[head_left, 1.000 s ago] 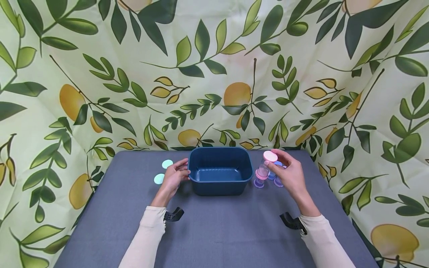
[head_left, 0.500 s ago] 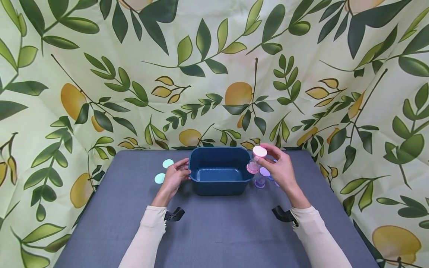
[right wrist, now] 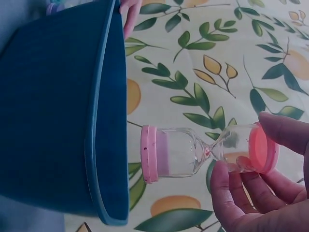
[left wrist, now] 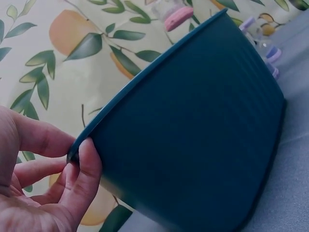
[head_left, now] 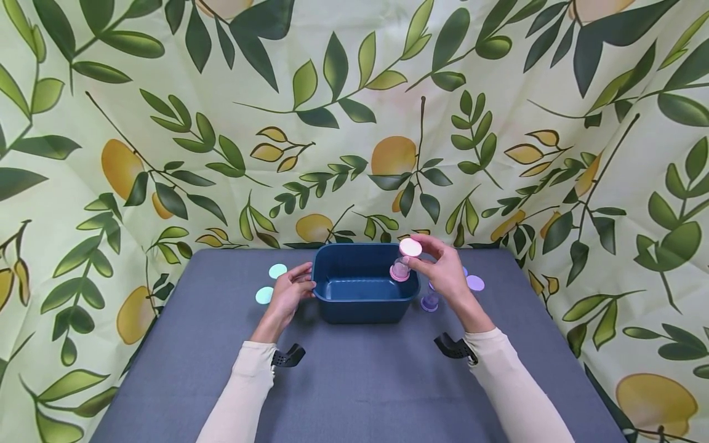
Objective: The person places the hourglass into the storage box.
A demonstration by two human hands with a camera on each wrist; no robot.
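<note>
My right hand [head_left: 445, 274] grips a pink-capped sand timer [right wrist: 181, 152] by its upper end, thumb on one side and fingers on the other. The timer, clear glass with a narrow waist, hangs over the right part of a dark blue plastic bin [head_left: 360, 312]. My left hand [head_left: 287, 298] pinches the bin's rim [left wrist: 120, 92] at its left side between thumb and fingers. Inside the bin only the bare floor and walls show in the head view. In the right wrist view the held timer is beside the bin's rim, apart from it.
Right of the bin stand a purple-capped sand timer [head_left: 429, 301] and another with a purple top [head_left: 475, 283]; my right hand partly hides this group. Two mint-green round tops [head_left: 277, 271] are left of the bin. A grey cloth covers the table [head_left: 354, 381]; patterned fabric hangs behind.
My right hand has carried the pink sand timer leftward, from above the group on the right to over the bin. The left hand stays at the bin's rim.
</note>
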